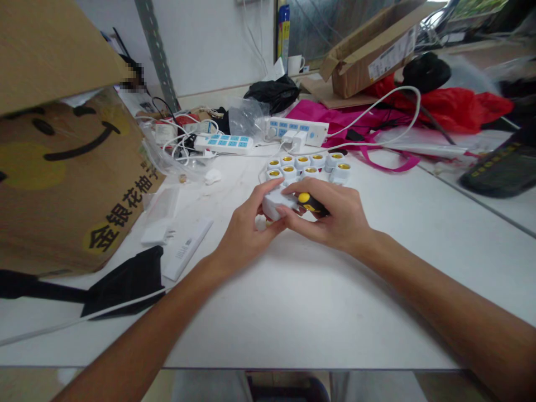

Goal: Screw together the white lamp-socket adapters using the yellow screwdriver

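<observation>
A white table (310,301) filled most of the view. On its left stood a large cardboard carton (67,201) printed with a smiling cartoon face and bold Chinese characters reading 金银花柚, the following one curving out of sight at the edge. A smaller open carton (368,56), far right, bore a white label too blurred to read. Two power strips, a right-hand one (320,134) and a left-hand one (224,144), lay far back. A flat white box (188,248), near left, carried tiny grey print, illegible here.

At the centre, the left hand (247,220) gripped a white piece (274,205) between thumb and fingers. The right hand (335,212) was closed around a black-and-yellow handle (312,204), its thumb and forefinger also touching the piece. The handle's working end was hidden. Good work probably called for a firm left grip, fingertips clear of any tip, and light pressure. Just beyond sat small white sockets (302,163) with gold-coloured insides.
</observation>
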Tool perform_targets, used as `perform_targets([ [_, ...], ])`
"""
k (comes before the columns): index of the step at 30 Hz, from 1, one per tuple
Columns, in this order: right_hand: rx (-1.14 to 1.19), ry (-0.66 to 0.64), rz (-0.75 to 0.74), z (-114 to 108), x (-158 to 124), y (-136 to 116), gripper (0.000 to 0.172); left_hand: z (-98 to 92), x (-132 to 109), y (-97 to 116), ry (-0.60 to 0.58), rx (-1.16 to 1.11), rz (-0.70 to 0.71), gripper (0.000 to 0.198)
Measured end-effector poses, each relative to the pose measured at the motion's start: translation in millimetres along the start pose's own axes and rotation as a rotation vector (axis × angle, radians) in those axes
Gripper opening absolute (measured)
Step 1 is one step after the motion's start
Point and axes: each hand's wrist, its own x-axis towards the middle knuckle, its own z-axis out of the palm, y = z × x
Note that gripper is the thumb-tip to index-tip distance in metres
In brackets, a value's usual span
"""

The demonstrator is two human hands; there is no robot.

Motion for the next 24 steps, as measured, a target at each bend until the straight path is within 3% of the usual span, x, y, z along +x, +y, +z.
perform_targets([
  [3, 0.01, -0.023, -0.004, 2, 0, 0, 0.027, 3.7, 3, 0, 0.003, -0.207, -0.08, 0.054],
  [6, 0.03, 0.015, 0.009, 3, 1, 0, 0.024, 4.5, 10, 2, 0.112, -0.408, -0.233, 0.06],
  [11, 0.094, 0.087, 0.047, 5, 5, 7, 0.012, -4.1, 21, 6, 0.256, -0.495, -0.327, 0.051],
  [17, 0.111, 0.129, -0.121, 6, 5, 24, 0.024, -10.6, 31, 2, 0.198, -0.532, -0.31, 0.05],
  [24, 0.109, 0.2, -0.147, 5, 5, 30, 0.033, -2.7, 57, 1, 0.108, -0.612, -0.368, 0.046],
])
